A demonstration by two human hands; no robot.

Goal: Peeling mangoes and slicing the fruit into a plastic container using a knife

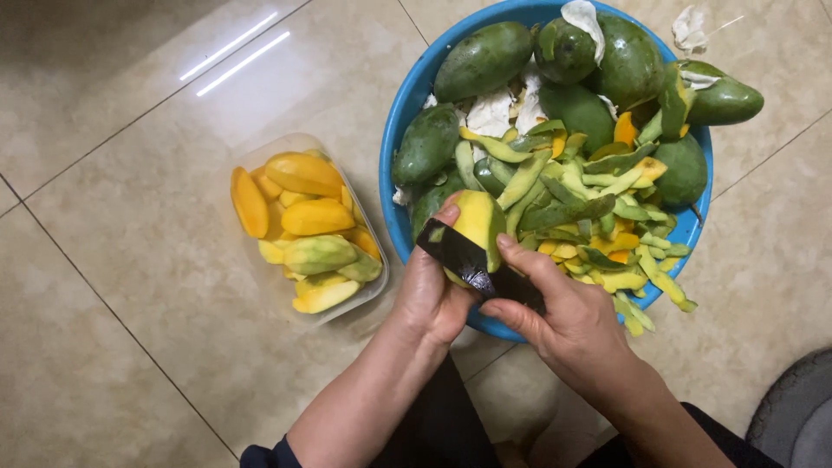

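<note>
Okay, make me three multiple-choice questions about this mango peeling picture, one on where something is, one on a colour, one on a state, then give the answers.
1. Where is the clear container of mango slices?
A. Left of the blue basin
B. Inside the basin
C. On a shelf

2. What colour is the basin?
A. Red
B. Blue
C. White

3. The mango in the left hand is:
A. Unpeeled
B. Partly peeled
C. Sliced

Answers: 1 A, it sits on the floor tiles beside the basin. 2 B, the rim shows blue. 3 B, yellow flesh shows beside green skin where the right hand works the knife.
</note>
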